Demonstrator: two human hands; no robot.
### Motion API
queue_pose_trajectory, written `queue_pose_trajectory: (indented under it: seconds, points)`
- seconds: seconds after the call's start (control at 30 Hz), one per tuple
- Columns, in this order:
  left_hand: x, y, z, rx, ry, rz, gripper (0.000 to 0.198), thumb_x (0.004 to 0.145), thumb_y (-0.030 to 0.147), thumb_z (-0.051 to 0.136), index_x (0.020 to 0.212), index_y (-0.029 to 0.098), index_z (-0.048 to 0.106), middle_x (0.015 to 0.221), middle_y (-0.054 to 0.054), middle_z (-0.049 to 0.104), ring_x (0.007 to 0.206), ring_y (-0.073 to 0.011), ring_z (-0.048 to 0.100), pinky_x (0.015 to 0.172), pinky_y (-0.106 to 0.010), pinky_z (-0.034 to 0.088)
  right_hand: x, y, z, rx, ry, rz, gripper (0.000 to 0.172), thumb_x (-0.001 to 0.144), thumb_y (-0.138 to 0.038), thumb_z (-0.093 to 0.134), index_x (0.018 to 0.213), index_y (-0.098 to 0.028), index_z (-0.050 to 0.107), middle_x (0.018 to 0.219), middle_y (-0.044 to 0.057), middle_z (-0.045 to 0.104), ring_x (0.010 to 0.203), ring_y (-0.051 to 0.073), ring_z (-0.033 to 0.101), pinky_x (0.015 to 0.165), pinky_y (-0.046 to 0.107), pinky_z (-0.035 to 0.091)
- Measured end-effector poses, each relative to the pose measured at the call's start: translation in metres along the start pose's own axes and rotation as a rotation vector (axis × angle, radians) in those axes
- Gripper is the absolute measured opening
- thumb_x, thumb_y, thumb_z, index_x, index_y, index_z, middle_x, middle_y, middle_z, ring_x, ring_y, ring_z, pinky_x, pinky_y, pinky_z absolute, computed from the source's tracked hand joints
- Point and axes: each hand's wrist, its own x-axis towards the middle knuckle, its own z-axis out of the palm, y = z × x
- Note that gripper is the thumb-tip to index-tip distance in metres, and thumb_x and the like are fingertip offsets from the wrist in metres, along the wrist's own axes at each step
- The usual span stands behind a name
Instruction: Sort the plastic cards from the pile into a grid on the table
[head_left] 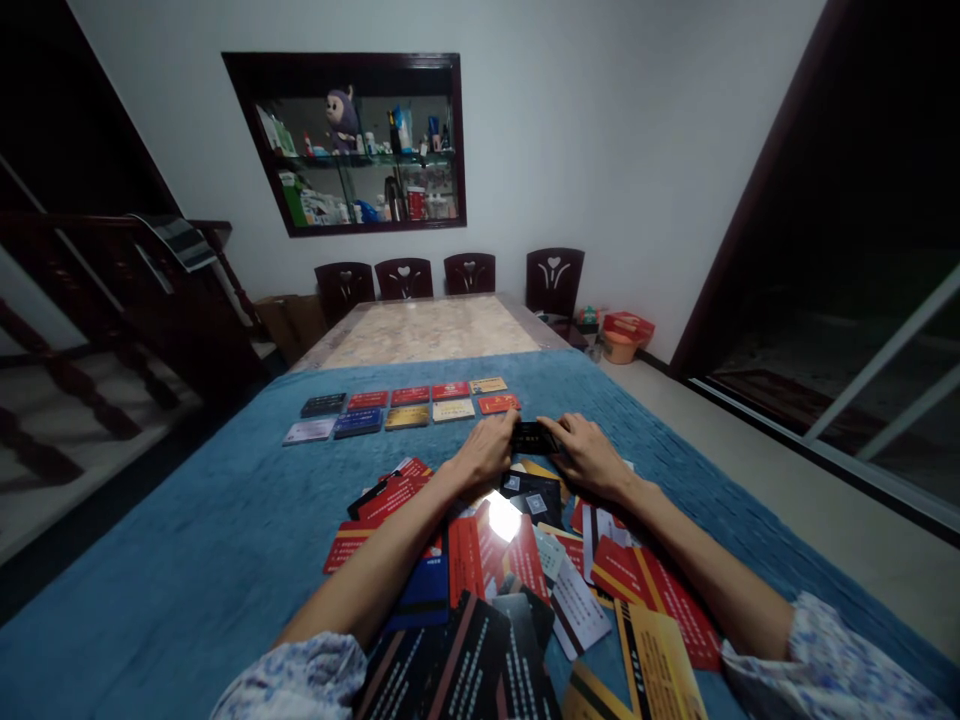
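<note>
black and probably plastic, the dark card (531, 438) is pinched at its left end by the left hand (487, 447) and at its right end by the right hand (589, 452), nearer the table's (420, 330) right edge than its left. it should be light, stiff and slippery, best held by the short ends; whether it is one card or several, i cannot tell. loose cards (525, 555) overlap toward the near edge, cluttering the space under the forearms. toward the far edge, two card rows (407, 417) lie on blue cloth (187, 560); the red card (499, 404) sits just beyond the left hand.

The held card (531, 438) seems black, the cloth (187, 540) blue.
</note>
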Motion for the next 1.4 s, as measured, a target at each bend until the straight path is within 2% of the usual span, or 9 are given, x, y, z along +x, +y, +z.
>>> queue_pose_trajectory:
  seconds: [0.13,0.27,0.43,0.7,1.17,1.4]
  points:
    - [0.001,0.0,0.001,-0.011,0.003,0.003,0.039,0.076,0.002,0.049,0.113,0.017,0.048,0.101,-0.013,0.066,0.095,-0.0265,0.063,0.084,-0.035,0.049,0.0,0.002,0.002,0.007,0.01,-0.012,0.06,0.084,-0.02,0.057,0.144,-0.014,0.048,0.112,0.015,0.058,0.1,0.027,0.049,0.082,0.035,0.039]
    - [0.002,0.0,-0.001,-0.024,0.01,0.018,0.041,0.075,0.003,0.051,0.113,0.017,0.049,0.109,-0.014,0.065,0.104,-0.0272,0.062,0.09,-0.037,0.049,0.0,0.003,0.003,-0.014,0.007,-0.01,0.062,0.084,-0.02,0.06,0.145,-0.015,0.047,0.113,0.015,0.057,0.1,0.027,0.049,0.08,0.034,0.039]
    - [0.003,-0.001,-0.001,0.002,-0.002,0.018,0.038,0.077,0.011,0.056,0.114,0.017,0.05,0.116,-0.014,0.063,0.109,-0.0279,0.059,0.094,-0.039,0.048,0.001,0.005,0.003,-0.049,-0.008,-0.024,0.059,0.088,-0.023,0.059,0.145,-0.015,0.047,0.113,0.016,0.058,0.1,0.027,0.049,0.08,0.035,0.039]
    - [0.002,0.0,-0.002,0.032,-0.036,0.011,0.046,0.077,0.019,0.063,0.121,0.018,0.048,0.123,-0.014,0.059,0.118,-0.0295,0.054,0.098,-0.041,0.045,0.001,0.004,-0.002,-0.058,-0.049,-0.028,0.058,0.091,-0.028,0.056,0.146,-0.015,0.044,0.117,0.017,0.059,0.103,0.029,0.049,0.082,0.037,0.038]
    - [0.001,0.005,-0.007,0.06,-0.063,-0.046,0.047,0.078,0.018,0.063,0.123,0.016,0.049,0.126,-0.016,0.058,0.119,-0.0321,0.052,0.098,-0.043,0.043,0.008,-0.001,-0.008,-0.084,-0.117,0.011,0.057,0.091,-0.029,0.059,0.145,-0.019,0.045,0.122,0.016,0.059,0.111,0.029,0.05,0.086,0.036,0.036]
    - [0.002,0.0,-0.011,0.083,-0.062,-0.079,0.048,0.079,0.018,0.063,0.125,0.014,0.049,0.126,-0.017,0.058,0.119,-0.0321,0.052,0.1,-0.044,0.043,0.022,0.001,-0.008,-0.067,-0.124,0.005,0.056,0.09,-0.031,0.062,0.144,-0.023,0.047,0.122,0.016,0.056,0.11,0.03,0.047,0.08,0.035,0.038]
